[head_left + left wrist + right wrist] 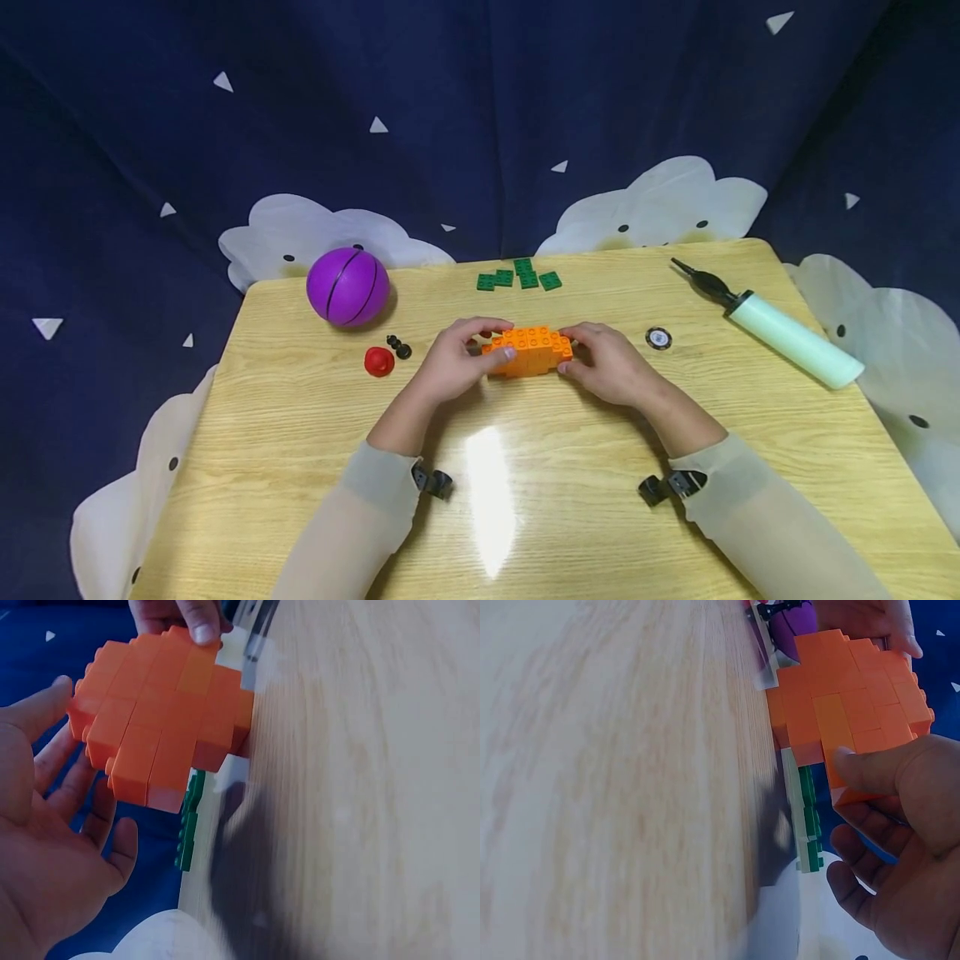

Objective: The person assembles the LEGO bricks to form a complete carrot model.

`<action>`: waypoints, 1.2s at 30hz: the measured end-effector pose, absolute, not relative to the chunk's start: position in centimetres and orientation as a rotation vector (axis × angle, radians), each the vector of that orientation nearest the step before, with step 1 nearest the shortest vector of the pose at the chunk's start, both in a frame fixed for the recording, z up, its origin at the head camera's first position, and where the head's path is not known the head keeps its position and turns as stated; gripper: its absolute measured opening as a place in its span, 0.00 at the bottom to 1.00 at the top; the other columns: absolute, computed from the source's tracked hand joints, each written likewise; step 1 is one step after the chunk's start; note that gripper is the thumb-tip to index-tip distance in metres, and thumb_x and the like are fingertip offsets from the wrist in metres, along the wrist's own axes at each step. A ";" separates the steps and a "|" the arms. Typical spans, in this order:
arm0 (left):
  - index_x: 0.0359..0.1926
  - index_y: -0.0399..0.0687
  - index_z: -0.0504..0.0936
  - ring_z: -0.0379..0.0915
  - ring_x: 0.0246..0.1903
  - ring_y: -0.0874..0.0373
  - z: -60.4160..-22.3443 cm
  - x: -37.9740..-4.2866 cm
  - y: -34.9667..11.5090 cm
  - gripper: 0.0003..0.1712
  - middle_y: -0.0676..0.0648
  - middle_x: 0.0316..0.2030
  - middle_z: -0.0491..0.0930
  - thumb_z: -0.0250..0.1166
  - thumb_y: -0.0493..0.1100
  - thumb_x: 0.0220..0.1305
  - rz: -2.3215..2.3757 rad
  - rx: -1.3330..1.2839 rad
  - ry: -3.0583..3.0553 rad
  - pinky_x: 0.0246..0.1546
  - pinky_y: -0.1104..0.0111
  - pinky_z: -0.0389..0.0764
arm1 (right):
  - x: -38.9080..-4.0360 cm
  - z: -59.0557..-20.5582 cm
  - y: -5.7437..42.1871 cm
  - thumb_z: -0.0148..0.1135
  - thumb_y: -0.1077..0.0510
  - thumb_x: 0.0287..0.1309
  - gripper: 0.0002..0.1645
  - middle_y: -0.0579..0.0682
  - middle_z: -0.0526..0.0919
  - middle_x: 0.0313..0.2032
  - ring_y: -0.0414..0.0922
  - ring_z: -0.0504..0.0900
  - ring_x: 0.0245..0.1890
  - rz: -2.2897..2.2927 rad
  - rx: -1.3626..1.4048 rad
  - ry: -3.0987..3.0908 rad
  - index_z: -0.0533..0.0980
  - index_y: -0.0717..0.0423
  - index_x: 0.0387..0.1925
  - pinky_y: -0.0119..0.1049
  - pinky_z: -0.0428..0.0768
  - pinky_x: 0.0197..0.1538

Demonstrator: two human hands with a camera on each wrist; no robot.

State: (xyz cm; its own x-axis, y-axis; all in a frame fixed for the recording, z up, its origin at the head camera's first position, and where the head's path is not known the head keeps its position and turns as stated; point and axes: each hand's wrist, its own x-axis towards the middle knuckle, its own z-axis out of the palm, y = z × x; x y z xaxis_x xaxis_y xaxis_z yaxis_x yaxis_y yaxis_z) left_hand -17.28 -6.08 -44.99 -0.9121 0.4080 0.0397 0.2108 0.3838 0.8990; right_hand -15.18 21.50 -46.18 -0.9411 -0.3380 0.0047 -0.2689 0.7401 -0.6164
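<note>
An orange toy-brick build (531,352), stepped along its edges and studded on top, stands at the middle of the table. My left hand (455,358) holds its left end, thumb on the near side and fingers round the back. At the other end my right hand (606,364) grips it. In the right wrist view the right thumb presses the flat orange face (847,712), with a finger behind. The left wrist view shows the left hand (56,832) with its thumb at the build's upper edge and its lower fingers loosely curled beneath.
Several green bricks (528,279) lie behind the build. To the left are a purple ball (348,287), a red hat-like piece (378,362) and a small black piece (403,351). On the right lie a round chip (658,337) and a pale green hand pump (795,340).
</note>
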 end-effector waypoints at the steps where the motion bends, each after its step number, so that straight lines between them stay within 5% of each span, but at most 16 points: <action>1: 0.58 0.61 0.86 0.73 0.56 0.56 -45.0 -17.4 -6.1 0.20 0.62 0.55 0.82 0.73 0.54 0.66 1.550 0.563 2.446 0.59 0.51 0.75 | -15.2 -46.2 21.5 0.72 0.55 0.64 0.32 0.59 0.80 0.62 0.58 0.76 0.64 -0.977 -0.497 2.829 0.75 0.63 0.66 0.56 0.72 0.67; 20: 0.56 0.49 0.86 0.75 0.51 0.56 -44.3 -21.4 -6.2 0.15 0.53 0.49 0.85 0.68 0.47 0.72 1.581 0.441 2.558 0.54 0.59 0.77 | -15.3 -46.3 21.7 0.72 0.56 0.64 0.32 0.59 0.80 0.62 0.57 0.78 0.61 -0.989 -0.525 2.833 0.75 0.62 0.66 0.56 0.75 0.64; 36: 0.61 0.45 0.83 0.76 0.50 0.51 -46.8 -25.4 -5.6 0.20 0.47 0.57 0.82 0.69 0.43 0.71 1.559 0.210 2.591 0.49 0.57 0.79 | -15.3 -46.2 21.7 0.71 0.56 0.64 0.32 0.58 0.81 0.60 0.55 0.79 0.57 -1.005 -0.533 2.821 0.75 0.61 0.67 0.55 0.77 0.60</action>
State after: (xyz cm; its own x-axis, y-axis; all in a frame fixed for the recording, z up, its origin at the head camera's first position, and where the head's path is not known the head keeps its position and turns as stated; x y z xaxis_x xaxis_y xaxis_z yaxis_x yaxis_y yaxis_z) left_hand -25.42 -5.60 -46.77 -0.9842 0.1753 -0.0234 0.0614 0.4630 0.8843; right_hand -15.28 21.72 -46.19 -0.9337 -0.3574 0.0228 -0.2913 0.7210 -0.6288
